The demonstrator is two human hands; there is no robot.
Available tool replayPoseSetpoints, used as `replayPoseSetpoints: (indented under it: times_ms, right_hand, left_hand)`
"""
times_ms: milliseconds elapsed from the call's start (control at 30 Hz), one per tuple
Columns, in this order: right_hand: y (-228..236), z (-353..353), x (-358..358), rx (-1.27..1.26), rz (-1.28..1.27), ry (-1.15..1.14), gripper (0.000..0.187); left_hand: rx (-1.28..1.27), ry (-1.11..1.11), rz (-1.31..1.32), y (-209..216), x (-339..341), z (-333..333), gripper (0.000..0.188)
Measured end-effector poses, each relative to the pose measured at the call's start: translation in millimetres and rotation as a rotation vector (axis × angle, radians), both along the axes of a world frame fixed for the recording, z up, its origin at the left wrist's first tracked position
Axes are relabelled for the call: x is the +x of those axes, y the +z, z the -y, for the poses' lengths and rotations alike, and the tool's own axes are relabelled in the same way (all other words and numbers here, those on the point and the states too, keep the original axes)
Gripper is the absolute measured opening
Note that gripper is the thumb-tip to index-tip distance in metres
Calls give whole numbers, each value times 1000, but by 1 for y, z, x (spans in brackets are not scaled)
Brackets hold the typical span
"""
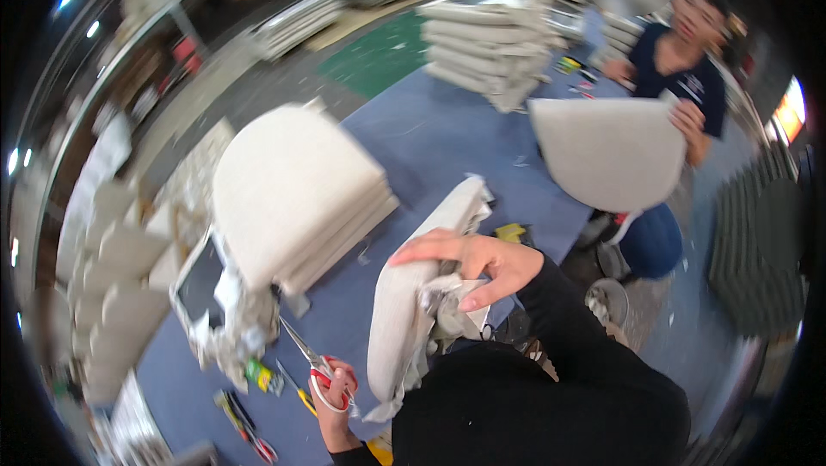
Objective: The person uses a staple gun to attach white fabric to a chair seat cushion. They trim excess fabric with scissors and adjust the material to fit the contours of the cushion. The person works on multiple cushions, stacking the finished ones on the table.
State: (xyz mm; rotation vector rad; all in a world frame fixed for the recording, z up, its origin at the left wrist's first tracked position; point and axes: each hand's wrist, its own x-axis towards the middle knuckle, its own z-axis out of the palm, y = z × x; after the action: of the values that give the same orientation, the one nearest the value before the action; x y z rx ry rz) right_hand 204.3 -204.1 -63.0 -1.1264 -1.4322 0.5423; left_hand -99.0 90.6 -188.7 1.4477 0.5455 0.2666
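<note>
In my left hand [331, 393], low in the view, is a pair of scissors [318, 366] with red-and-white handles; its blades point up and left. A pale upholstered seat cushion [397, 315] stands on its edge in front of me, loose fabric and wrapping hanging from its underside. Over its upper part lies my right hand [486, 264], fingers stretched out and thumb apart, on the fabric side. A stack of finished-looking cream cushions [292, 182] sits to the left, beside an upturned cushion with ragged fabric edges [206, 302].
The blue-grey table [447, 152] also bears a yellow-handled tool [301, 395], red-handled scissors [258, 444] and a tall cushion stack [482, 49]. Across at the right, a co-worker [680, 61] holds a rounded cushion [607, 152]. A bucket [609, 298] stands on the floor.
</note>
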Motion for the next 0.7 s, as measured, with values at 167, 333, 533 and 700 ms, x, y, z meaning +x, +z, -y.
replayPoseSetpoints:
  times_ms: [167,333,533,700]
  right_hand:
    - [-8,68,-21,-40,-409,-188,48]
    - [-36,90,-51,71,-735,-601,63]
    - [-26,89,-71,-58,-695,-993,56]
    - [-15,57,-78,20,-600,-977,43]
  left_hand:
    - [495,-142,-458,-140,28,-31,44]
    - [952,-281,-478,-222,60,-19,42]
    - [1116,-652,-540,-139,133,-21,37]
    - [1161,-719,-347,-202,142,-48,48]
